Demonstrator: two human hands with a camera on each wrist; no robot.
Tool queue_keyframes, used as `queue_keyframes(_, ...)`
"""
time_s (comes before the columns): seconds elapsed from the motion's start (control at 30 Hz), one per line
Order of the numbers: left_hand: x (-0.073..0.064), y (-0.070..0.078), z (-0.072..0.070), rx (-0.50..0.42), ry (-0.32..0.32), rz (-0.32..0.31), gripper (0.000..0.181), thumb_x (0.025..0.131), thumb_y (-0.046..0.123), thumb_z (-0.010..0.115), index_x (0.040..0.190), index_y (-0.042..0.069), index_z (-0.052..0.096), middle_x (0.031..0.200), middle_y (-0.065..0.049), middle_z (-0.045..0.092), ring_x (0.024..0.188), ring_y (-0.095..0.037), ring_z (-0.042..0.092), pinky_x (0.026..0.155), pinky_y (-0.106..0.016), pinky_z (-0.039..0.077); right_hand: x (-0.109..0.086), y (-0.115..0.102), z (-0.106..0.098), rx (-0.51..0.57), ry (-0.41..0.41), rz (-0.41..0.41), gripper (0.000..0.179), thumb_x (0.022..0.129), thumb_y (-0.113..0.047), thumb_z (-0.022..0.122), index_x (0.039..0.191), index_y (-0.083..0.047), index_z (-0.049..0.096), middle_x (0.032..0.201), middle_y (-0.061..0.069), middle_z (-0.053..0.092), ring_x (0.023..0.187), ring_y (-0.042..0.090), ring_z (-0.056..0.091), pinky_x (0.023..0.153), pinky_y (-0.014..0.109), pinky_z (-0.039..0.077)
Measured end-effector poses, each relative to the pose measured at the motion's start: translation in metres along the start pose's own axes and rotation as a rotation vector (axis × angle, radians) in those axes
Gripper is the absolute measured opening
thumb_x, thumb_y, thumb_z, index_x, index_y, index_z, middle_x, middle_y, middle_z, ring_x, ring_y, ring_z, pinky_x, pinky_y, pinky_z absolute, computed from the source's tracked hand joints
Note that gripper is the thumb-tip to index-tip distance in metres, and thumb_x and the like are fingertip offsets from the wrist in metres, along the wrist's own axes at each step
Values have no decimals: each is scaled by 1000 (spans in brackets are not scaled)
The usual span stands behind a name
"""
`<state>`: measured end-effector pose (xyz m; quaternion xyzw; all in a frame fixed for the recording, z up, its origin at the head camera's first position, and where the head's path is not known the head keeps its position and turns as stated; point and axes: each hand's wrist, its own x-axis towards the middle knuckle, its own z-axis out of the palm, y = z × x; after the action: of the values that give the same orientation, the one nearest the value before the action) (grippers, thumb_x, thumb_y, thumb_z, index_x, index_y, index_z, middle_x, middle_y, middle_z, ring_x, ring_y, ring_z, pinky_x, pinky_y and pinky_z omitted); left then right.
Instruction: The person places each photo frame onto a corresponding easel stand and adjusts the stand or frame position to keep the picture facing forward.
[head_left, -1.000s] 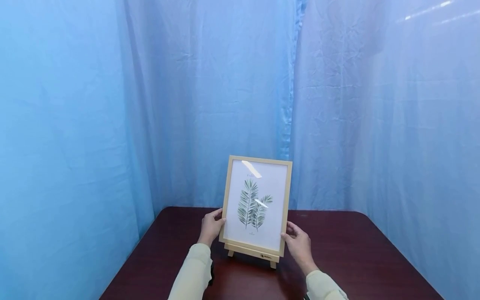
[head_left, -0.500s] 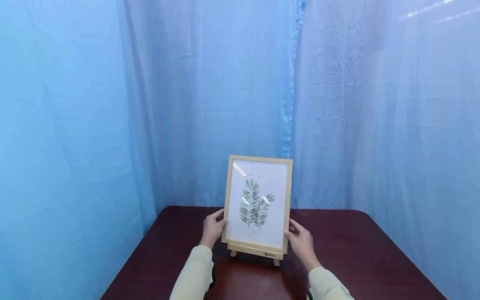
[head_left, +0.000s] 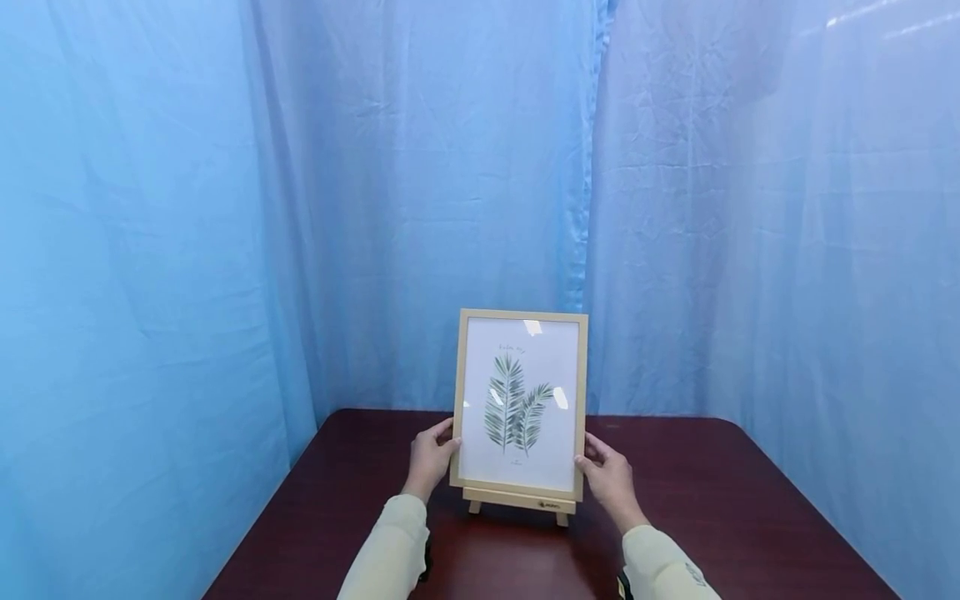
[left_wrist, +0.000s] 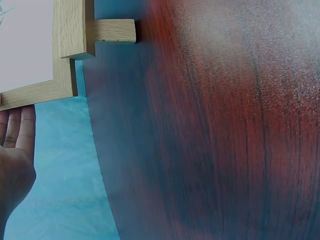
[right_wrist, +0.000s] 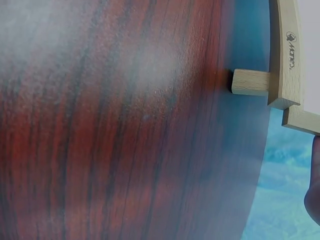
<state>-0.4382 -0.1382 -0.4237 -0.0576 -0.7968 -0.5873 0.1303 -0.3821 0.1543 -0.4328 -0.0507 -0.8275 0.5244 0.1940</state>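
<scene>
A light wooden picture frame (head_left: 525,467) with green leaves printed on white leans on a small wooden tabletop easel (head_left: 519,499). My left hand (head_left: 430,458) pinches the frame's left edge low down, thumb in front and fingers reaching behind. On the opposite edge, my right hand (head_left: 611,479) holds it the same way. In the left wrist view, straight fingers of the left hand (left_wrist: 17,165) lie behind the frame's border. The right wrist view catches part of the right hand (right_wrist: 314,192) beside the easel ledge (right_wrist: 286,65), which bears a small dark logo.
The easel's short front feet (head_left: 562,519) stand on a dark red-brown table (head_left: 697,500) with rounded far corners. Blue curtains (head_left: 450,167) hang behind it and along both sides. Ceiling lights reflect in the frame's cover.
The frame and easel have shifted slightly right and turned to face more squarely toward me. Both hands moved along with them, keeping their hold, and the reflections in the cover changed place.
</scene>
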Motion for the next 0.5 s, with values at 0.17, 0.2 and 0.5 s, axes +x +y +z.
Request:
queue_keyframes(0.17, 0, -2, 0, 0, -6, 22, 40, 90, -1, 69, 130, 0, 65, 109, -18, 71, 96, -29, 69, 77, -37, 59, 2, 0, -1, -28, -4, 7, 50, 94, -3, 64, 142, 3, 51, 118, 26, 64, 109, 40, 64, 82, 40, 57)
queue_keyframes(0.2, 0, -2, 0, -1, -6, 26, 40, 90, -1, 69, 129, 0, 65, 108, -17, 71, 95, -28, 69, 76, -37, 59, 2, 0, -1, -31, -6, 5, 50, 95, -3, 64, 142, 3, 50, 119, 27, 64, 110, 40, 64, 83, 40, 57)
queue_keyframes(0.5, 0, -5, 1, -10, -11, 31, 40, 89, -1, 70, 129, 0, 65, 103, -14, 72, 89, -24, 68, 74, -36, 58, 7, 1, -1, -31, -14, 5, 50, 95, -3, 63, 143, 3, 50, 123, 29, 62, 113, 41, 62, 86, 42, 56)
